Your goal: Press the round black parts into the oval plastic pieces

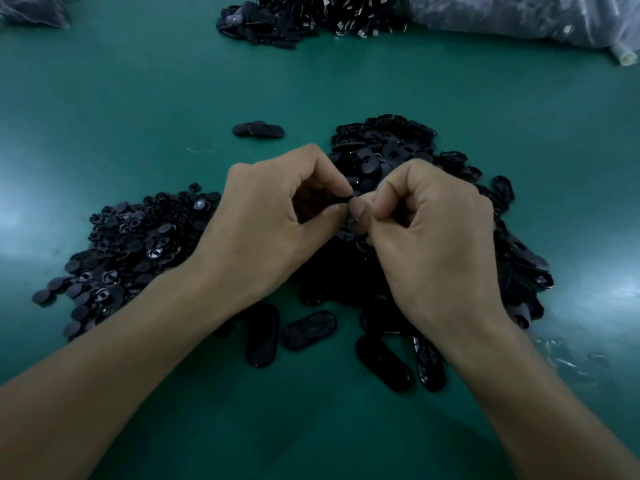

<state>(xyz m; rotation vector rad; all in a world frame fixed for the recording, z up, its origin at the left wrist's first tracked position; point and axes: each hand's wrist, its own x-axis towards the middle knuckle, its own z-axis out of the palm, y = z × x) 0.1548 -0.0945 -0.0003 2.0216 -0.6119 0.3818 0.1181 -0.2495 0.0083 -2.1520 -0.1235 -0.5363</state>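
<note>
Head view: on the green tabletop [138, 98], leftmost, a heap of round black parts [131, 244], beyond counting. Our left hand [273, 216] and right hand [429, 230] meet, fingers [360, 211] pinched on one small black piece [329, 200], mostly hidden. Probably light, stiff, slick: we'd grip its edges. Rightward, oval black plastic pieces [384, 143] heaped; at least four loose ovals [309, 330] in front.

Green table [138, 98], bearing: heap of round black parts [131, 251], left; larger heap of oval pieces [388, 147], centre-right; loose ovals [310, 330] along its near side; small cluster [258, 129] lying apart behind; far heap [311, 15]; plastic bag [519, 15], far right.
</note>
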